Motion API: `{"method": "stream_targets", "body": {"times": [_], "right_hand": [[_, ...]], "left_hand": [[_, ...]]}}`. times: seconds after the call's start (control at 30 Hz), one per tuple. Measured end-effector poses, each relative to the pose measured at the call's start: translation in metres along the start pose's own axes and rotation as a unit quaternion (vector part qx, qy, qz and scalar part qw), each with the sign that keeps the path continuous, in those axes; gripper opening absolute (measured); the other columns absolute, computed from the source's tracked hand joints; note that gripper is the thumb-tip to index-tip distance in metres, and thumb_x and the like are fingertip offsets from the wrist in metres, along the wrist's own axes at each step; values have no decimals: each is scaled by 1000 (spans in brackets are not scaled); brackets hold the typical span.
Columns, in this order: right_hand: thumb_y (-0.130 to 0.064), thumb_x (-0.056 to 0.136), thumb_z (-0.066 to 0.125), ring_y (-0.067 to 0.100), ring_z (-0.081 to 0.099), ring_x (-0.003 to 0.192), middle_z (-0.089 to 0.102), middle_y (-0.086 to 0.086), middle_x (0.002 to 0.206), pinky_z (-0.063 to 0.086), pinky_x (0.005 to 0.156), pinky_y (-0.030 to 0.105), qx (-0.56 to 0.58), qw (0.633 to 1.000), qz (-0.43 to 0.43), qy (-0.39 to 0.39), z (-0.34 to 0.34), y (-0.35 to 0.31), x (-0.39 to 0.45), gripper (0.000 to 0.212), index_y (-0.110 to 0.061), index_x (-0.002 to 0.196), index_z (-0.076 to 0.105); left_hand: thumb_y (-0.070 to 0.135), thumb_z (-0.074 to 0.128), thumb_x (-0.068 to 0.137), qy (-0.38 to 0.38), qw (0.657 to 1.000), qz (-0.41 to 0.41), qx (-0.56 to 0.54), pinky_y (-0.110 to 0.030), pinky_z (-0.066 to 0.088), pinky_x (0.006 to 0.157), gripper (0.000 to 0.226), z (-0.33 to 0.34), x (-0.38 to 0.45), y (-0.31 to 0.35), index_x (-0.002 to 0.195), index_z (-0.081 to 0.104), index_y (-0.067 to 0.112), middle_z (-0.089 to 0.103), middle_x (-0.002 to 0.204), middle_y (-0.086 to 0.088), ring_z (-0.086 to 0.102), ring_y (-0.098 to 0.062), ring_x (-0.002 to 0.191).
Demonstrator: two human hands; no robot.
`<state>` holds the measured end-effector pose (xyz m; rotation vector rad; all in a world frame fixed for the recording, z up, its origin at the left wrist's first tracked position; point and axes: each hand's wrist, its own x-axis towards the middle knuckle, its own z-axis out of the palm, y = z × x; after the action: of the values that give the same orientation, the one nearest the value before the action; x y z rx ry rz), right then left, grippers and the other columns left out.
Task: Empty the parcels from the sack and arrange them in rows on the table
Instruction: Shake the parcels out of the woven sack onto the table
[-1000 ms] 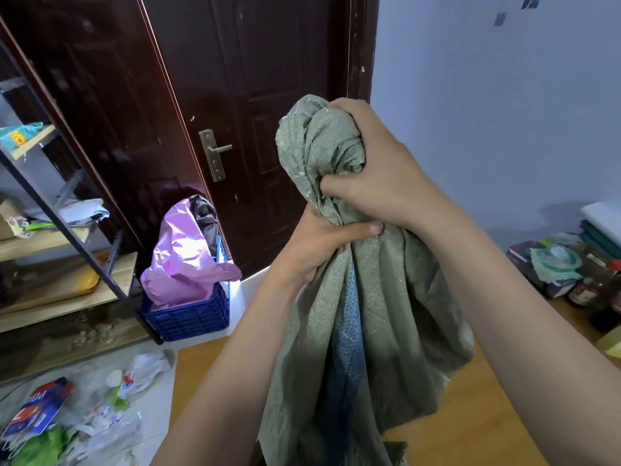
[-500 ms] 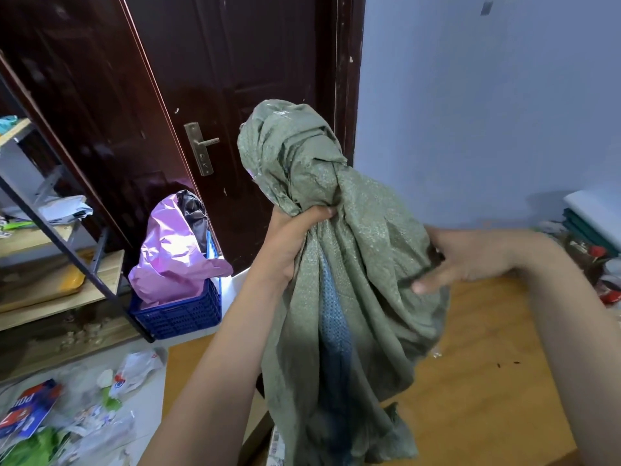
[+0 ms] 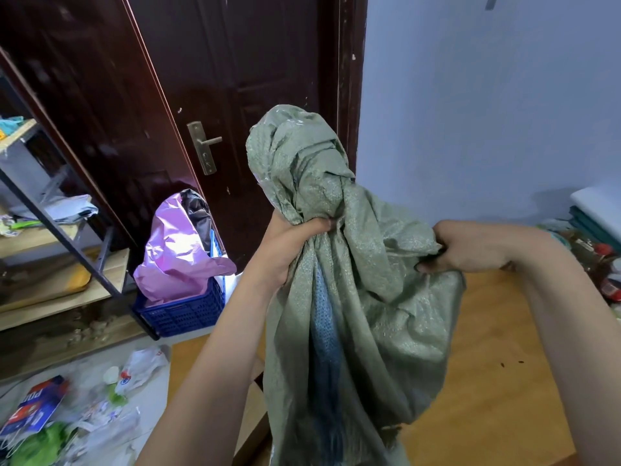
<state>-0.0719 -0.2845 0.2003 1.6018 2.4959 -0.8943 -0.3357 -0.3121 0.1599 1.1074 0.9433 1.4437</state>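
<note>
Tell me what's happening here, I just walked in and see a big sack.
A person holds a green woven sack upright over a wooden table. The left hand grips its bunched neck; the right hand pinches the fabric at the side. No parcels are out on the table yet.

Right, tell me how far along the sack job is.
Nothing is done yet: no parcels lie on the wooden table. In hand: the left hand grips the green sack below its bunched neck, and the right hand clutches its side. The sack hangs closed above the table. Opening, emptying and arranging rows all remain.
</note>
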Motion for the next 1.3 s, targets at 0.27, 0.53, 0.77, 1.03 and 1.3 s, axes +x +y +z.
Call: {"method": "stream_targets", "body": {"times": [0.27, 0.53, 0.77, 1.03, 1.3], "right_hand": [[-23, 77, 63, 14, 55, 67, 70, 18, 83, 50, 63, 45, 2, 997, -31, 64, -8, -21, 3, 13, -11, 77, 66], [-9, 85, 58, 26, 66, 72, 73, 7, 77, 54, 69, 46, 26, 994, -51, 88, -9, -44, 2, 20, -23, 74, 68], [-20, 84, 58, 18, 53, 64, 70, 12, 81, 51, 60, 51, 43, 997, -45, 36, 4, -45, 9, 11, -26, 83, 67], [-62, 69, 68, 6, 62, 111, 64, -19, 119, 48, 100, 40, 24, 998, -55, 10, -14, -36, -1, 69, -58, 131, 38], [-65, 64, 72, -2, 32, 139, 25, -18, 154, 31, 115, 36, 75, 981, -155, 91, -32, -84, -31, 102, -68, 140, 5]], "left_hand": [[1, 68, 63, -24, 999, -25, 39, -38, 54, 82, 40, -6, -6, -2, 100, 62, 15, 74, 83, 2, 70, -18, 86], [1, 68, 63, -36, 999, -28, 28, -34, 55, 74, 37, -11, -5, 3, 97, 64, 14, 74, 81, 1, 71, -17, 82], [0, 69, 64, -31, 998, -49, 23, -35, 56, 74, 44, -9, -7, -7, 107, 63, 6, 74, 85, -2, 71, -20, 85], [-11, 61, 83, -2, 998, -57, -9, -33, 57, 68, 29, -13, -3, -9, 105, 64, 7, 75, 84, -4, 72, -21, 82], [4, 67, 68, 25, 998, -52, -24, -50, 55, 86, 47, -9, 2, -9, 115, 62, 5, 72, 100, -15, 68, -35, 99]]}}
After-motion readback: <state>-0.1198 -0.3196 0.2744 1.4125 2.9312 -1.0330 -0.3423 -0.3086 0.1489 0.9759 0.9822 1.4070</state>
